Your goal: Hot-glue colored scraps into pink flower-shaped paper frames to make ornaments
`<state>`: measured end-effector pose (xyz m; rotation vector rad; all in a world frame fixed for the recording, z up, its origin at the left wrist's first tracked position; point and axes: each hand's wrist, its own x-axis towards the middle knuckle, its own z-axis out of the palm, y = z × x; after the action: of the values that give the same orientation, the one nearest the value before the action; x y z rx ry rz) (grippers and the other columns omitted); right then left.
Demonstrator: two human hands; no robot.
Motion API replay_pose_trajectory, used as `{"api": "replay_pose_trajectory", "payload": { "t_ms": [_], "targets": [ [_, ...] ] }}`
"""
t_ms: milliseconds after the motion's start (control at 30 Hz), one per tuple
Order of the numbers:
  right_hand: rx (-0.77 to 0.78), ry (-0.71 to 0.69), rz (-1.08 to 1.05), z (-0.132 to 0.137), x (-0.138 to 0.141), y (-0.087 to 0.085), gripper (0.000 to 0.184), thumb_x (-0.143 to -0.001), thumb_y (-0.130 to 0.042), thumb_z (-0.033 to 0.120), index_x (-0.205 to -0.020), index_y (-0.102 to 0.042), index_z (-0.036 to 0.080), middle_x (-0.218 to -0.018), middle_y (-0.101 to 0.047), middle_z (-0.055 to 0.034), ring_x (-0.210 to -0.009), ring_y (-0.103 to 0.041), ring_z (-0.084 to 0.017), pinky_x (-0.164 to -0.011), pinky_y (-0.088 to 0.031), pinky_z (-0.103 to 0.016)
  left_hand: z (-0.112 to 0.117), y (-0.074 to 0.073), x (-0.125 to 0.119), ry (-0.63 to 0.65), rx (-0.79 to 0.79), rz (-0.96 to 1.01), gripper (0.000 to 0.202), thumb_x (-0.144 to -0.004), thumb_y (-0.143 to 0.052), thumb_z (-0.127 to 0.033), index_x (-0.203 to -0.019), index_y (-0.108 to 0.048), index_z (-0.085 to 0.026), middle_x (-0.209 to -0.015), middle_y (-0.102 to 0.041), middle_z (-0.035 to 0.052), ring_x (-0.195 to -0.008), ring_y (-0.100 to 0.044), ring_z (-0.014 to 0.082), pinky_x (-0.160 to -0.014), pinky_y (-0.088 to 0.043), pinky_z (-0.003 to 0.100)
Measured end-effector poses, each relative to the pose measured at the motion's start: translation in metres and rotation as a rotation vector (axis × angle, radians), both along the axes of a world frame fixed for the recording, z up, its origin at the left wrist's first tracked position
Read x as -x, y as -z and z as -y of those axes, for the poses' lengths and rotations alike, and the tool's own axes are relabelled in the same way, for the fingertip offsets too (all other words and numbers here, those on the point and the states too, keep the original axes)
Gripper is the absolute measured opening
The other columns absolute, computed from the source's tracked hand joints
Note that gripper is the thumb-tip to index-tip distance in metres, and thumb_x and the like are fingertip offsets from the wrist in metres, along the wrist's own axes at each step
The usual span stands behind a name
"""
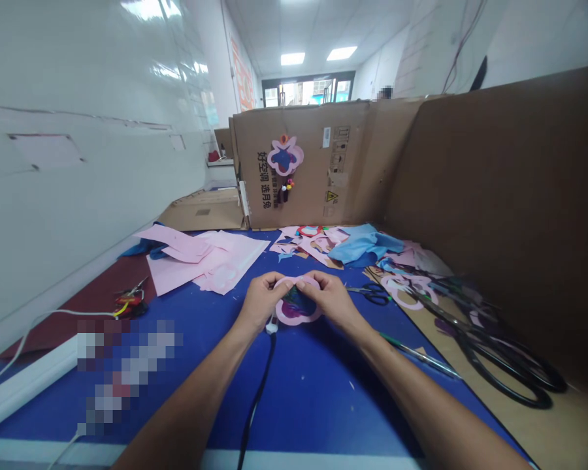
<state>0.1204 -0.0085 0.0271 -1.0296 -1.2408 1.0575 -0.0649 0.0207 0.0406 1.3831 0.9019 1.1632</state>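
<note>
Pink paper flower (298, 314), between left grip (262, 301) and right grip (329, 300), both pinching its rim

pink cutout (294, 318) partly under left hand (262, 301), right hand (329, 300)

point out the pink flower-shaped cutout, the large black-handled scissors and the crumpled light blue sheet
pink flower-shaped cutout (298, 318), head view, lower rim
large black-handled scissors (475, 349), head view, a handle loop
crumpled light blue sheet (362, 245), head view, its middle

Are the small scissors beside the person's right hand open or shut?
Shut: the scissors show their blades closed together in one narrow point, beside the right hand.
</note>
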Motion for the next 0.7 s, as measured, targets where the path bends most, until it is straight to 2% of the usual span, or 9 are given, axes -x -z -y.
{"api": "replay_pose_trajectory", "payload": {
  "t_ms": [200, 433, 600, 700],
  "targets": [
    [0.005, -0.013, -0.005, -0.0005, -0.0019, 0.0002, 0.046, -0.075, -0.093, 0.062, -0.086, -0.079, 0.02, -0.079, -0.075, -0.001, -0.072, -0.062, -0.018, -0.071, -0.051, -0.032, -0.0025, 0.0036, -0.0027, 0.03, 0.001, 0.01, 0.037, -0.072, -0.095, -0.05, -0.081, -0.08, -0.017, -0.077, -0.075, 0.0021, -0.072, -0.064, 0.0162, -0.071, -0.053, 0.027],
    [-0.002, -0.005, -0.001, -0.0022, -0.002, 0.0022, 0.047, -0.075, -0.094, 0.063, -0.085, -0.078, 0.02, -0.079, -0.074, -0.0011, -0.072, -0.06, -0.018, -0.071, -0.05, -0.032, -0.0017, 0.0023, -0.0032, -0.019, -0.004, 0.006, 0.035, -0.071, -0.094, -0.049, -0.077, -0.079, -0.018, -0.073, -0.073, 0.0007, -0.069, -0.061, 0.0149, -0.068, -0.051, 0.027],
    [-0.015, -0.001, 0.006, -0.0023, -0.002, 0.0026, 0.048, -0.076, -0.094, 0.065, -0.082, -0.076, 0.02, -0.076, -0.071, -0.0002, -0.07, -0.058, -0.017, -0.067, -0.047, -0.03, -0.0017, 0.001, -0.0026, 0.008, -0.002, -0.004, 0.037, -0.073, -0.094, -0.05, -0.079, -0.079, -0.018, -0.073, -0.073, 0.0007, -0.069, -0.061, 0.0154, -0.068, -0.051, 0.027],
    [-0.024, -0.004, 0.004, -0.0014, -0.001, 0.0017, 0.046, -0.077, -0.094, 0.063, -0.083, -0.078, 0.02, -0.078, -0.073, -0.001, -0.073, -0.061, -0.017, -0.07, -0.05, -0.031, -0.002, 0.0002, -0.0018, 0.008, -0.026, -0.026, 0.037, -0.074, -0.095, -0.051, -0.078, -0.079, -0.018, -0.072, -0.071, 0.0, -0.067, -0.06, 0.0149, -0.066, -0.05, 0.026]
  ]
}}
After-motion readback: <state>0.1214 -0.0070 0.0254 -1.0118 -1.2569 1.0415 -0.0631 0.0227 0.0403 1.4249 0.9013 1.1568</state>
